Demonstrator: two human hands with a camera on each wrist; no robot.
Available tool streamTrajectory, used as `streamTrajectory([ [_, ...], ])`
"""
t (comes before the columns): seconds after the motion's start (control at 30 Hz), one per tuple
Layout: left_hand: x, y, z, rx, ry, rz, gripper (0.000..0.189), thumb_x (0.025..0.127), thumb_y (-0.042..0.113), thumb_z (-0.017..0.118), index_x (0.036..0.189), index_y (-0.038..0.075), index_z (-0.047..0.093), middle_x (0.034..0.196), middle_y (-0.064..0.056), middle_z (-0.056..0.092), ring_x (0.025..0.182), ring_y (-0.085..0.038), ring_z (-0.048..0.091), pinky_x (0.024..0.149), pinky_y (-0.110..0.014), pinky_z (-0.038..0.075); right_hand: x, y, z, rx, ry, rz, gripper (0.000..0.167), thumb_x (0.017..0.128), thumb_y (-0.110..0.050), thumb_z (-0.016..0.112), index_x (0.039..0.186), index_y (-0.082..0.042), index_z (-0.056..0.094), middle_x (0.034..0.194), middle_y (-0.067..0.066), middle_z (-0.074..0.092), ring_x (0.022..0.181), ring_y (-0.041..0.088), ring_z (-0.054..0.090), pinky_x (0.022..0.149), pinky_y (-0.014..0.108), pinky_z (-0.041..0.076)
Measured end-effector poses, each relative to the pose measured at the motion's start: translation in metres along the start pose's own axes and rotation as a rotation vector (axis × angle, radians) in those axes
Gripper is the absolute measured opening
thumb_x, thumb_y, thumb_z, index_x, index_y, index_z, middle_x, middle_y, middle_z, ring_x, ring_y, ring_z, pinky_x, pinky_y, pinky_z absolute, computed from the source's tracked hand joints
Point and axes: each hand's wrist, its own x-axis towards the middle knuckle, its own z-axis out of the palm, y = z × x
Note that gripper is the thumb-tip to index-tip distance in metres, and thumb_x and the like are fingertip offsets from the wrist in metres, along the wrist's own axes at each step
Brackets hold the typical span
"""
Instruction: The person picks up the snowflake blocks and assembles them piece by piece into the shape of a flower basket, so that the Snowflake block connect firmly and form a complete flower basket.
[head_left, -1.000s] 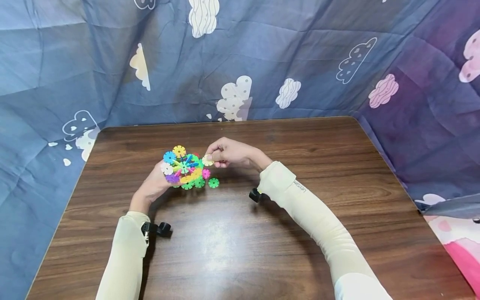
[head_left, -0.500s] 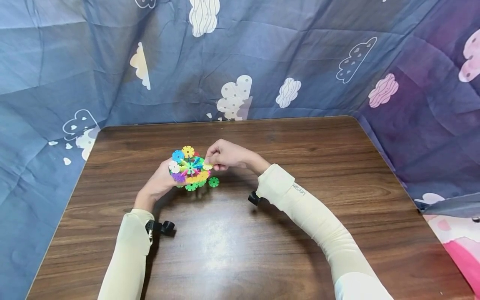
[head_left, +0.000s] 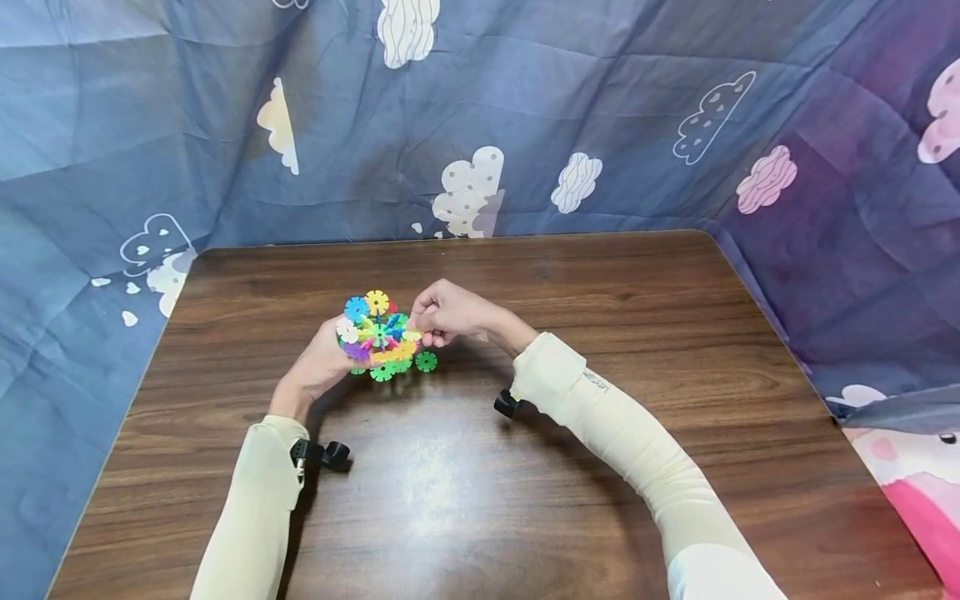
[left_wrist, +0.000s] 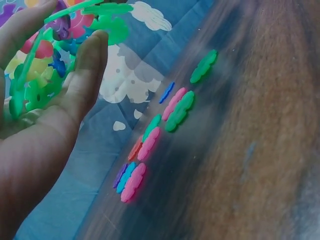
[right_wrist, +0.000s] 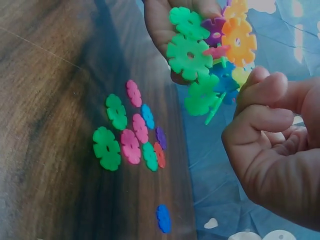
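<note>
My left hand point(head_left: 318, 362) grips a many-coloured cluster of interlocking snowflake discs point(head_left: 380, 336) over the left part of the table. In the left wrist view, thumb and fingers point(left_wrist: 94, 60) curve around its green discs point(left_wrist: 37, 95). The right hand point(head_left: 459, 313) pinches a pale yellow snowflake disc point(head_left: 412, 335) between thumb and index finger, right at the cluster's right side. The right wrist view shows green discs point(right_wrist: 190, 56) and an orange disc point(right_wrist: 239, 42) on the cluster; the yellow disc point(right_wrist: 241, 77) is partly hidden behind the right fingertips.
Several loose snowflake discs lie flat on the wooden table point(head_left: 600, 350) beneath the hands, among them a green disc point(right_wrist: 106, 148), a pink disc point(right_wrist: 130, 146) and a blue disc point(right_wrist: 163, 218). A cloud-print cloth point(head_left: 360, 167) hangs behind the table's far edge.
The left hand has moved right with the cluster, closing the gap to the yellow disc. The right hand has stayed nearly in place, tilting the disc flatter against the cluster's side.
</note>
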Motion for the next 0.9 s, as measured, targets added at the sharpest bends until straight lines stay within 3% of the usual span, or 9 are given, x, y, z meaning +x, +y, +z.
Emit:
streamTrajectory([
  [0.3, 0.002, -0.003, -0.001, 0.007, -0.024, -0.049, 0.063, 0.076, -0.021, 0.069, 0.13, 0.009, 0.055, 0.113, 0.004, 0.07, 0.104, -0.009, 0.067, 0.093, -0.025, 0.055, 0.002, 0.007, -0.002, 0.032, -0.029, 0.009, 0.015, 0.098, -0.001, 0.056, 0.087, 0.003, 0.065, 0.056, 0.003, 0.059, 0.047, 0.009, 0.049, 0.046, 0.02, 0.041],
  [0.47, 0.0, -0.005, -0.003, -0.024, -0.032, -0.044, 0.064, 0.078, -0.016, 0.073, 0.135, 0.006, 0.051, 0.117, 0.004, 0.069, 0.108, -0.009, 0.066, 0.094, -0.026, 0.055, 0.007, 0.015, -0.011, 0.002, 0.026, -0.019, 0.023, 0.102, -0.017, 0.056, 0.09, 0.001, 0.065, 0.059, 0.006, 0.06, 0.048, 0.01, 0.05, 0.047, 0.022, 0.041],
  [0.6, -0.002, -0.008, -0.005, -0.063, -0.035, -0.025, 0.065, 0.079, -0.02, 0.069, 0.135, 0.007, 0.052, 0.118, 0.003, 0.07, 0.11, -0.01, 0.067, 0.094, -0.026, 0.055, 0.012, 0.029, -0.015, -0.274, 0.114, -0.034, 0.019, 0.098, -0.019, 0.063, 0.094, 0.0, 0.064, 0.069, 0.009, 0.063, 0.053, 0.012, 0.054, 0.052, 0.026, 0.045],
  [0.7, -0.004, -0.008, -0.006, -0.088, -0.025, -0.029, 0.065, 0.08, -0.021, 0.068, 0.133, 0.014, 0.053, 0.119, 0.004, 0.07, 0.111, -0.009, 0.066, 0.095, -0.025, 0.054, 0.014, 0.04, -0.009, -0.606, 0.097, -0.029, 0.024, 0.093, -0.022, 0.072, 0.105, -0.004, 0.062, 0.081, 0.007, 0.067, 0.066, 0.012, 0.059, 0.064, 0.028, 0.05],
  [0.77, -0.005, -0.007, -0.006, -0.1, -0.014, -0.025, 0.064, 0.08, -0.019, 0.069, 0.132, 0.016, 0.054, 0.119, 0.004, 0.069, 0.111, -0.008, 0.065, 0.096, -0.024, 0.053, 0.015, 0.046, -0.002, -0.762, 0.072, -0.038, 0.033, 0.09, -0.027, 0.076, 0.111, -0.008, 0.06, 0.088, 0.005, 0.067, 0.075, 0.014, 0.059, 0.071, 0.029, 0.049],
  [0.83, -0.005, -0.006, -0.005, -0.117, -0.014, -0.016, 0.064, 0.08, -0.017, 0.071, 0.133, 0.015, 0.053, 0.12, 0.004, 0.069, 0.112, -0.008, 0.065, 0.096, -0.024, 0.053, 0.016, 0.05, 0.005, -0.873, 0.06, -0.069, 0.036, 0.088, -0.032, 0.077, 0.11, -0.009, 0.06, 0.09, 0.004, 0.064, 0.08, 0.015, 0.056, 0.072, 0.029, 0.046],
  [0.9, -0.004, -0.005, -0.005, -0.13, -0.018, -0.006, 0.065, 0.079, -0.017, 0.071, 0.133, 0.012, 0.052, 0.12, 0.003, 0.069, 0.112, -0.009, 0.065, 0.096, -0.025, 0.054, 0.018, 0.053, 0.01, -0.919, 0.061, -0.092, 0.033, 0.087, -0.032, 0.078, 0.105, -0.01, 0.06, 0.09, 0.005, 0.061, 0.081, 0.017, 0.053, 0.07, 0.03, 0.044],
])
